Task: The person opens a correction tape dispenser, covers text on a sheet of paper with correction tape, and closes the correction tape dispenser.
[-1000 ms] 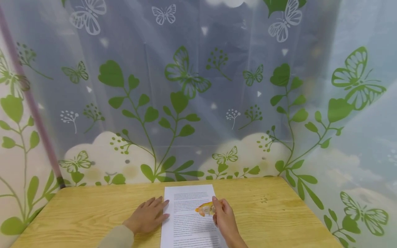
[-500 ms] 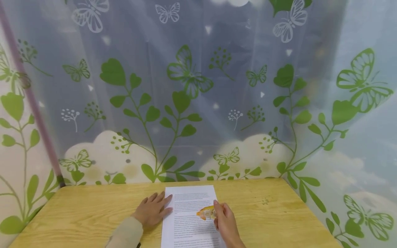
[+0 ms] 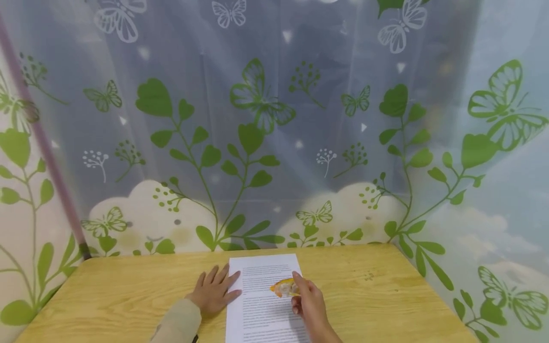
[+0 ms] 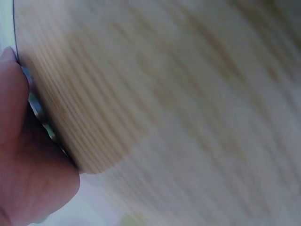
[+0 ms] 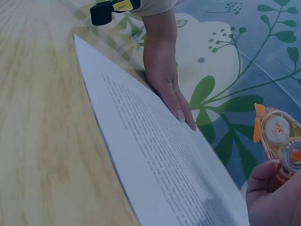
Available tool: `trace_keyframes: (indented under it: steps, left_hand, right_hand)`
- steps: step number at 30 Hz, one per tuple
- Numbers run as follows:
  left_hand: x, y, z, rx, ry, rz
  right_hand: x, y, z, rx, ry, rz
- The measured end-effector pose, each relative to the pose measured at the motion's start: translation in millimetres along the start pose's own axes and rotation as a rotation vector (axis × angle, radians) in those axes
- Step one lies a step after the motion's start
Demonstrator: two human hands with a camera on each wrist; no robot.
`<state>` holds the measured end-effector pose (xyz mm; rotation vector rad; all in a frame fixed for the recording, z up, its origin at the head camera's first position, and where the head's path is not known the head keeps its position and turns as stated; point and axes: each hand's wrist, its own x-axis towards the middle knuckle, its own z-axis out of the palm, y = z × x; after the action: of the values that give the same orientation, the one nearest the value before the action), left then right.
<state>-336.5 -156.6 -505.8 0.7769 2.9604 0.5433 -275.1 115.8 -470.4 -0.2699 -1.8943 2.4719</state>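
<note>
A printed white sheet (image 3: 266, 314) lies on the wooden table. The left hand (image 3: 214, 293), fingers spread, rests across the sheet's left edge with its fingertips on the paper. Above the sheet's right side, the right hand (image 3: 312, 305) holds a small orange-and-clear tape dispenser (image 3: 284, 287) between thumb and fingers, its tip pointing left. In the right wrist view the dispenser (image 5: 277, 129) shows two round reels, and the left hand (image 5: 162, 66) touches the far edge of the paper (image 5: 155, 146). Part of the left hand (image 4: 33, 146) appears at the left of the left wrist view.
The wooden table (image 3: 128, 290) extends on both sides of the sheet. Behind it hangs a curtain (image 3: 274, 166) with leaves and butterflies, and a dark device (image 5: 101, 13) sits at the left sleeve in the right wrist view.
Over the last second the left hand has shifted slightly right, further onto the sheet's edge, with its fingers more spread. The right hand keeps holding the dispenser in nearly the same place.
</note>
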Motion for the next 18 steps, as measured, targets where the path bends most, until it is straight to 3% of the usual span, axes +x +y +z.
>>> trace_keyframes:
  steps: [3,6,9,14,18]
  left_hand:
    - [-1.4,5.9,-4.7,-0.015,-0.025,-0.029]
    - [1.2,-0.6,-0.4,-0.004,-0.02,-0.044]
    - [7.4,-12.1,11.3,0.017,0.001,-0.044]
    - [3.2,-5.3,6.9,0.025,-0.013,-0.07]
    - [-0.1,0.2,1.8,0.01,-0.014,-0.059]
  right_hand:
    - [3.8,1.9,1.3,0.061,0.001,0.042]
    - [10.2,5.8,7.6,0.117,-0.017,0.095]
    - [16.0,12.8,18.0,0.105,-0.026,0.108]
    - [22.6,28.9,43.6,-0.118,0.003,0.03]
    - [28.6,36.5,60.4,-0.305,-0.022,-0.07]
